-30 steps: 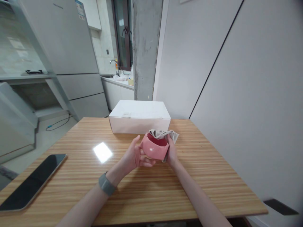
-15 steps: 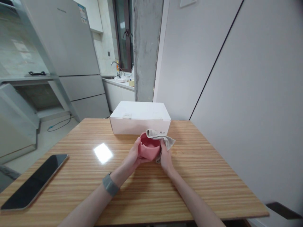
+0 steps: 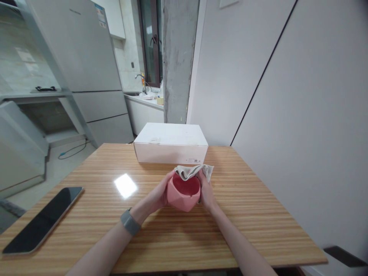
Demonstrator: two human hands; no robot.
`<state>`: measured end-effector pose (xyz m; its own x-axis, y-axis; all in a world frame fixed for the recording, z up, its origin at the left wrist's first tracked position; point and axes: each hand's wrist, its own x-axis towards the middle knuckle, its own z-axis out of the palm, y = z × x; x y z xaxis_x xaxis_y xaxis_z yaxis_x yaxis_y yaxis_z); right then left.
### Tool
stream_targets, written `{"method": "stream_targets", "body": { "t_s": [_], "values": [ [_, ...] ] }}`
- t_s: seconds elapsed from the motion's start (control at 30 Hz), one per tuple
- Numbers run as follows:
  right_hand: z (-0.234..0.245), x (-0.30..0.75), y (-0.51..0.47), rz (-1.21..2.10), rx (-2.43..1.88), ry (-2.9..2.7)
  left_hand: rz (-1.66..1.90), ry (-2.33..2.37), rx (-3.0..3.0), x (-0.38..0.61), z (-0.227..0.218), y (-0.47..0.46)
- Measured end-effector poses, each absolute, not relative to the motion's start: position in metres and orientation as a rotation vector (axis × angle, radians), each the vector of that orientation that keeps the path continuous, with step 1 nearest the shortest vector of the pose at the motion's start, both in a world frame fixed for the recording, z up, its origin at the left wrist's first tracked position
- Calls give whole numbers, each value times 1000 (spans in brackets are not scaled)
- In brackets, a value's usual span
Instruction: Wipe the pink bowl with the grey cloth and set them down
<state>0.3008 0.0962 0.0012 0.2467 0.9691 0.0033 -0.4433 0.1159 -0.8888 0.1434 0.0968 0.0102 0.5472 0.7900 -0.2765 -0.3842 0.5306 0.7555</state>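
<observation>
A pink faceted bowl [image 3: 184, 200] is held between my two hands above the wooden table, its opening tipped up and showing the hollow inside. My left hand [image 3: 163, 191] wraps around the bowl's left side, with the far fingers hidden behind it. On the opposite side, my right hand [image 3: 206, 191] is closed on a light grey cloth [image 3: 191, 171] and presses it against the bowl's right wall. The cloth drapes over the far rim, and a small bit of it pokes out below the right hand.
Behind the bowl a white box [image 3: 169, 152] stands on the wooden table [image 3: 247, 226]. A dark phone-like slab [image 3: 43, 220] lies at the table's left edge. Beyond are a fridge [image 3: 77, 50], a sink faucet [image 3: 140, 78] and a white wall [image 3: 310, 115] on the right.
The bowl has come slightly nearer and turned in my hands, so a faceted point now faces me. The cloth has shifted along the far rim with my right hand.
</observation>
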Motion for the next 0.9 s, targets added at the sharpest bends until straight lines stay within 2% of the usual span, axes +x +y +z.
{"method": "stream_targets", "body": {
  "t_s": [0.23,0.33,0.57,0.77,0.9],
  "values": [
    [-5,295,102,1227,-826,-710,766,740,655,142,8,103],
    [-12,290,99,1120,-858,-781,830,747,615,143,10,106],
    [-20,278,93,869,-824,-859,972,411,559,150,18,93],
    [-6,299,99,995,-894,-669,725,490,510,141,21,92],
    [0,306,102,1089,-849,-668,733,538,537,141,19,94]
  ]
}}
